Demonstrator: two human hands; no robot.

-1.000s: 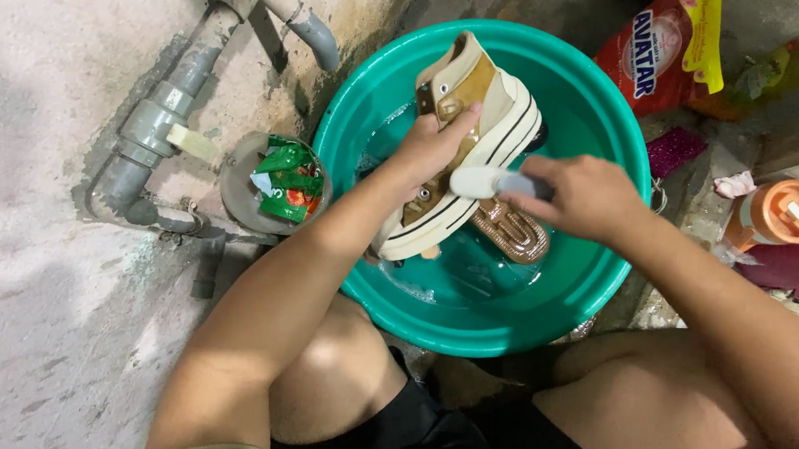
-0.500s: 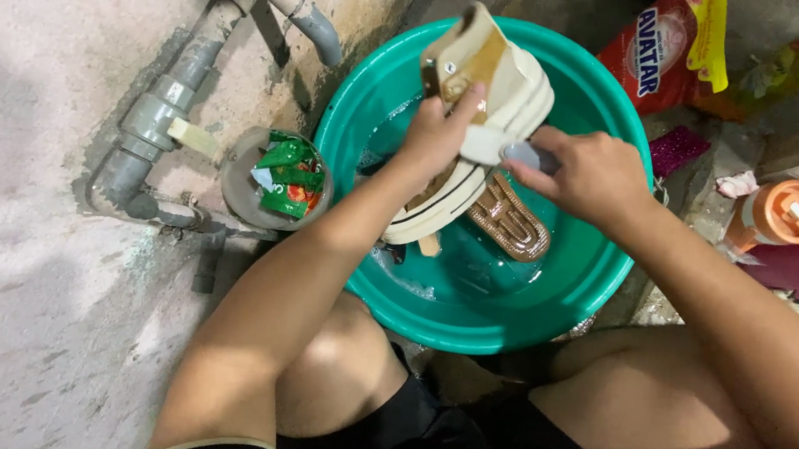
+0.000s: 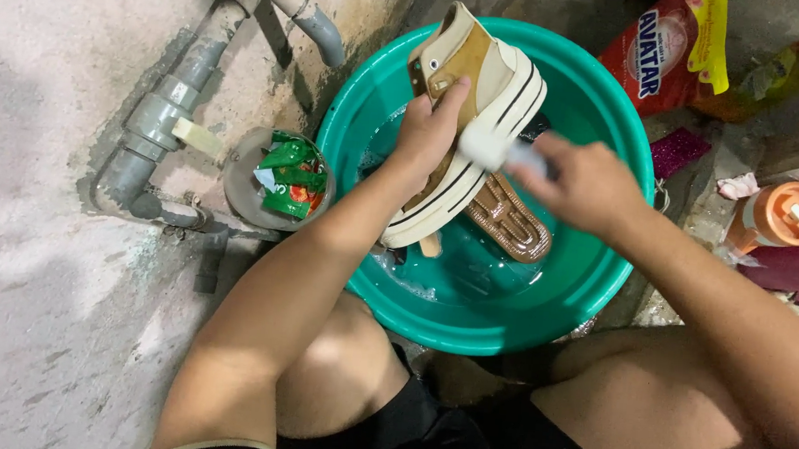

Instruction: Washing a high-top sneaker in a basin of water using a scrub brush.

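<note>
1. The left hand [image 3: 427, 133] is gripping a tan and cream shoe [image 3: 482, 118] by its upper, tilting it over the green basin [image 3: 601, 295] so the sole edge is facing the brush.
2. The right hand [image 3: 585, 183] is closing around a white brush [image 3: 489, 149], pressing it against the shoe's side.
3. A second shoe [image 3: 509, 221] is lying sole-up in the water beneath.
4. Green sachets [image 3: 289, 175] are sitting in a small dish beside grey pipes [image 3: 158, 119]; a red bag [image 3: 660, 50] and an orange-lidded bottle [image 3: 779, 218] are standing nearby, none of them in the way.
</note>
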